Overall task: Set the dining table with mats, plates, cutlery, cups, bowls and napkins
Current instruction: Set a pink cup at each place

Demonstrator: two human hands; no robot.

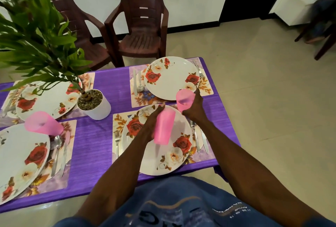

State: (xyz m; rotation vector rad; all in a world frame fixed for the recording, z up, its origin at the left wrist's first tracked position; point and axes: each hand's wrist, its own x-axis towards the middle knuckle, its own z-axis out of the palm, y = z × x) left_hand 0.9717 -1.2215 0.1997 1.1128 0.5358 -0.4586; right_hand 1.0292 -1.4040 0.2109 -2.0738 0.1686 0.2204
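Note:
My left hand grips a pink cup above the near floral plate. My right hand holds a second pink cup just beyond that plate, at the near edge of the far floral plate. Each plate lies on a floral mat with a fork on one side and a knife on the other. A third pink cup stands at the left, between two more plates.
A potted plant in a white pot stands mid-table on the purple cloth, its leaves covering the upper left. Two brown plastic chairs stand beyond the table. Tiled floor lies to the right.

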